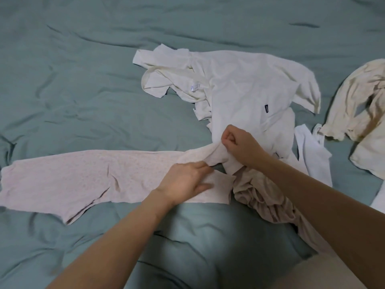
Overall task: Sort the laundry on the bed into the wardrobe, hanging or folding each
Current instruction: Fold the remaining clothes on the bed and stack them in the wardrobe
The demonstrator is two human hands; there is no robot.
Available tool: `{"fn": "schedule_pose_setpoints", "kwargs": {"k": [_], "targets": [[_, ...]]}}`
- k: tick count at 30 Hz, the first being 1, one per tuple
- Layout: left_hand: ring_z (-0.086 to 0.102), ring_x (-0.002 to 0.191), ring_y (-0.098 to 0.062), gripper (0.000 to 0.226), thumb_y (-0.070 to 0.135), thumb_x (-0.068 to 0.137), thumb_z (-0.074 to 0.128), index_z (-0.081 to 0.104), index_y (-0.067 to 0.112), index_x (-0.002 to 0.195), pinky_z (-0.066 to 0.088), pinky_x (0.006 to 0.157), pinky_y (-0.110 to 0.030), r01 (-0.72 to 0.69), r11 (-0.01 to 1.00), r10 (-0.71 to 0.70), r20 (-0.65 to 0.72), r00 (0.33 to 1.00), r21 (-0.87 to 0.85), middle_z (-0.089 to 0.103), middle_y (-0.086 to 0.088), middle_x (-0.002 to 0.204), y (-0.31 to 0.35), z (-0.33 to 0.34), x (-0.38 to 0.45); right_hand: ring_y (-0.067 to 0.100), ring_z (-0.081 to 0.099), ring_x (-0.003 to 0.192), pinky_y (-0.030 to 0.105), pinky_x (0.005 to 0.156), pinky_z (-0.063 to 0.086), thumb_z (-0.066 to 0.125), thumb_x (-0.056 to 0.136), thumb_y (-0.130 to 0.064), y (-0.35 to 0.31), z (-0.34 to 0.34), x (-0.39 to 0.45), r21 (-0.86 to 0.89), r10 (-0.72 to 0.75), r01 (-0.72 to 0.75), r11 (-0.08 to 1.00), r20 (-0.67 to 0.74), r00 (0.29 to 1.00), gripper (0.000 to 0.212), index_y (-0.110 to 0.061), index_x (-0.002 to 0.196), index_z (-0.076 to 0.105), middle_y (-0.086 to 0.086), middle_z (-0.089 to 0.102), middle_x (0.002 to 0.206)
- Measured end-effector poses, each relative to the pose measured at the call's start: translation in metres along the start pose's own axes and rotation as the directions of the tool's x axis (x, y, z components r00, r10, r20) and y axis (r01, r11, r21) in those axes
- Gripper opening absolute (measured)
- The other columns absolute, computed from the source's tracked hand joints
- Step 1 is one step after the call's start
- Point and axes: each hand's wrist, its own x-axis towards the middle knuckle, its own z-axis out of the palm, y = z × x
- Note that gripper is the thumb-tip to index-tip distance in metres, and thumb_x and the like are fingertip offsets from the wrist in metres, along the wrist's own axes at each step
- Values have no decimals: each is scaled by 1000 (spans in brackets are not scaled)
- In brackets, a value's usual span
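Pale pink patterned leggings point(83, 176) lie spread flat across the teal bed sheet point(62, 80), legs pointing left. My left hand point(183, 180) rests on their waist end, its fingertips hidden in a fold of the cloth. My right hand point(237, 142) pinches a raised fold of the same pink fabric just above. A white T-shirt point(245, 88) with a small dark label lies crumpled behind my hands. A beige gathered garment point(262, 199) is bunched under my right forearm.
A cream long-sleeved top point(358, 105) lies crumpled at the right edge. A thin white garment point(312, 155) sits between it and the T-shirt. Another cream piece point(162, 80) is tangled at the T-shirt's left. The sheet stretches wrinkled to the left and far side.
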Motion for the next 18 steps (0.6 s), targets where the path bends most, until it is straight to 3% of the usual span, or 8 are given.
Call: {"fn": "schedule_pose_setpoints", "kwargs": {"k": [2, 5, 10, 13, 15, 17, 18], "targets": [[59, 111, -19, 56, 60, 88, 51, 45, 31, 136, 50, 81, -37, 97, 995, -96, 79, 992, -16, 55, 11, 130, 7, 13, 1, 15, 51, 49, 15, 48, 38, 47, 92, -5, 1, 5, 2, 38, 52, -53, 998, 36, 998, 11, -10, 82, 49, 0, 48, 61], [57, 114, -26, 68, 60, 87, 53, 36, 26, 143, 46, 83, -35, 82, 991, -104, 224, 969, 105, 56, 1, 132, 17, 25, 3, 23, 63, 53, 15, 45, 41, 44, 93, -4, 2, 10, 3, 97, 106, -111, 989, 59, 993, 10, -7, 84, 48, 8, 51, 67], [59, 108, -31, 52, 47, 90, 56, 44, 19, 133, 44, 79, -37, 119, 978, -173, 342, 924, 172, 60, -7, 122, 22, 37, -2, 30, 67, 67, 15, 49, 47, 48, 92, -5, 2, 14, 4, 131, 132, -134, 982, 21, 991, 11, -9, 82, 50, 20, 60, 79], [60, 106, -29, 25, 31, 92, 53, 56, 18, 113, 44, 76, -35, 138, 979, -175, 272, 946, 150, 63, -4, 117, 25, 35, 2, 28, 68, 68, 18, 57, 48, 51, 91, -5, 2, 18, 3, 98, 132, -129, 987, -26, 991, 15, -13, 78, 51, 8, 59, 67], [58, 104, -26, 19, 27, 92, 49, 58, 17, 105, 46, 73, -36, 133, 987, -148, 189, 971, 88, 60, -2, 114, 26, 32, 4, 29, 66, 69, 28, 65, 49, 53, 90, -6, 3, 20, 1, 82, 131, -128, 988, -42, 990, 21, -18, 73, 50, 2, 56, 64], [56, 97, -22, 17, 29, 94, 47, 57, 18, 101, 47, 69, -38, 212, 974, -213, 4, 977, -81, 58, 1, 107, 23, 24, 1, 30, 64, 70, 34, 69, 50, 53, 89, -7, 3, 21, 0, 76, 124, -120, 990, -56, 991, 23, -21, 71, 48, 2, 56, 64], [56, 89, -21, 14, 29, 95, 48, 55, 18, 96, 45, 66, -37, 271, 938, -302, -126, 945, -214, 58, 1, 98, 21, 17, -3, 28, 63, 68, 34, 67, 49, 53, 89, -7, 2, 21, 0, 78, 121, -116, 990, -61, 991, 22, -20, 72, 49, 2, 55, 64]]}}
